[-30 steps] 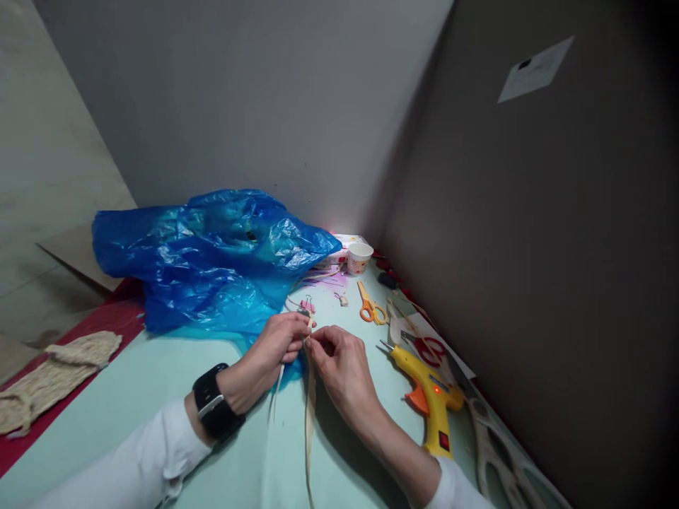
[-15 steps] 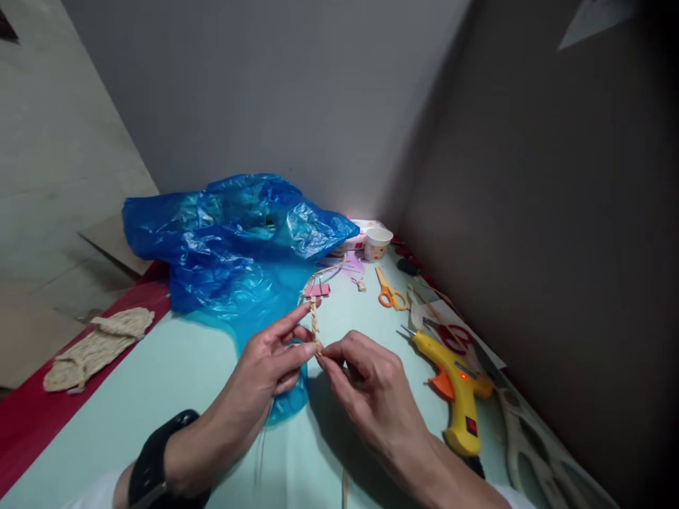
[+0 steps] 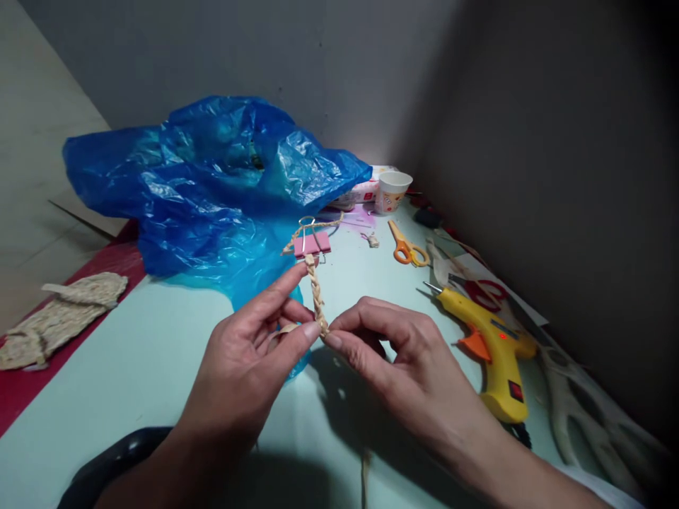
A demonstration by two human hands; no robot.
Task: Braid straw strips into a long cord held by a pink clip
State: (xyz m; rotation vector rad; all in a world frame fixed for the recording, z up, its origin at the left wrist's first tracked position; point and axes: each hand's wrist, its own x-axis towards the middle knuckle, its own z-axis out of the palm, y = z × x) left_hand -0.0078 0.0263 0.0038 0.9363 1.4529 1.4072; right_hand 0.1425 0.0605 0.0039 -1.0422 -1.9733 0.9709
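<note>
Between my two hands a short straw-coloured braid (image 3: 315,286) stands nearly upright. My left hand (image 3: 259,346) pinches its lower end with the thumb, while the index finger reaches up to its top. Thumb and fingertips of my right hand (image 3: 392,353) are closed on the same lower end, from the right. A pale loose strand (image 3: 286,329) shows by my left fingers. Just behind the braid's top is a pink binder clip (image 3: 312,244) with wire handles. A thin twisted cord (image 3: 332,223) lies behind the clip.
A large blue plastic bag (image 3: 212,184) fills the back left. On the right lie a yellow glue gun (image 3: 498,360), orange scissors (image 3: 406,247), red-handled scissors (image 3: 488,293) and large grey shears (image 3: 570,410). A paper cup (image 3: 393,194) stands at the back. A woven straw slipper (image 3: 68,318) lies left.
My view has moved closer and tilted down, so the table things appear larger and higher. Both hands keep their pinch at the braid's lower end.
</note>
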